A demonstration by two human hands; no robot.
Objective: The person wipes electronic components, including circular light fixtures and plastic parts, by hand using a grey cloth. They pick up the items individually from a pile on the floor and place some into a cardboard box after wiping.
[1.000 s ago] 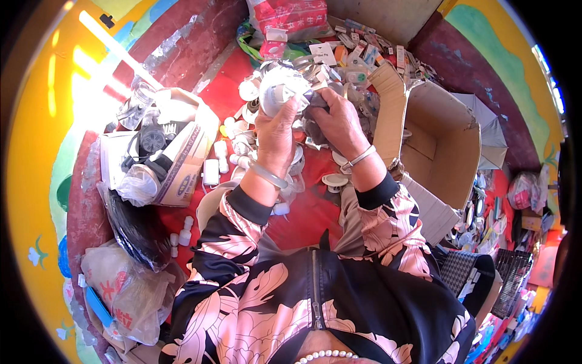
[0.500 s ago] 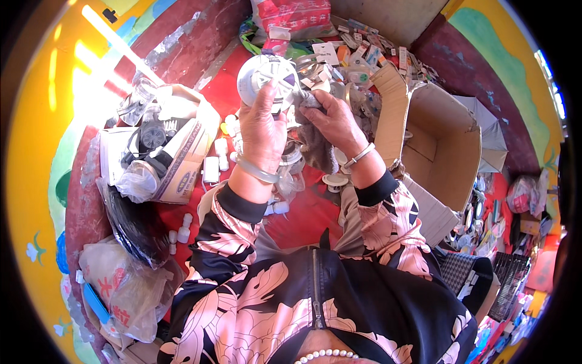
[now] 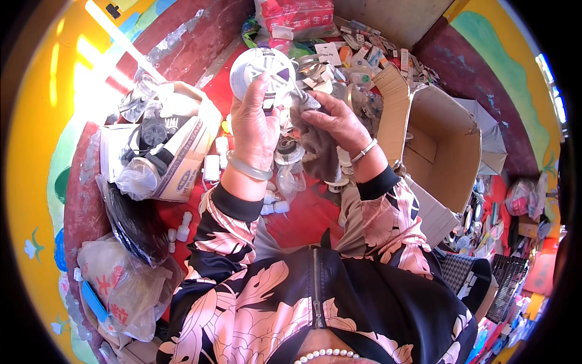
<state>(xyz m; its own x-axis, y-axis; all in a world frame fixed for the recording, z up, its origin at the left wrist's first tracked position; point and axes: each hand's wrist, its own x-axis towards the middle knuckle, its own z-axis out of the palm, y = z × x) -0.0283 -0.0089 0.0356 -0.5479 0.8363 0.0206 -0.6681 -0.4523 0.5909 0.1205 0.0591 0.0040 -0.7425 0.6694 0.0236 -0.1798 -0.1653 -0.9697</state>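
My left hand is closed round a round white disc-shaped device, its thumb lying across the face. Dark and grey wedge shapes mark that face, and a pale cord or strip runs from its right edge. Just to the right, my right hand pinches a grey-brown cloth, which hangs down below the fingers. The cloth's top reaches close to the device's edge; whether they touch I cannot tell. Fingers behind the device are hidden.
An open cardboard box lies at the right. At the left stands a carton full of gadgets. Small packages are heaped at the back. White bottle-like pieces lie on the red floor covering. Plastic bags sit near left.
The white device has moved slightly left and down with my left hand. The cloth in my right hand has spread out and hangs more fully.
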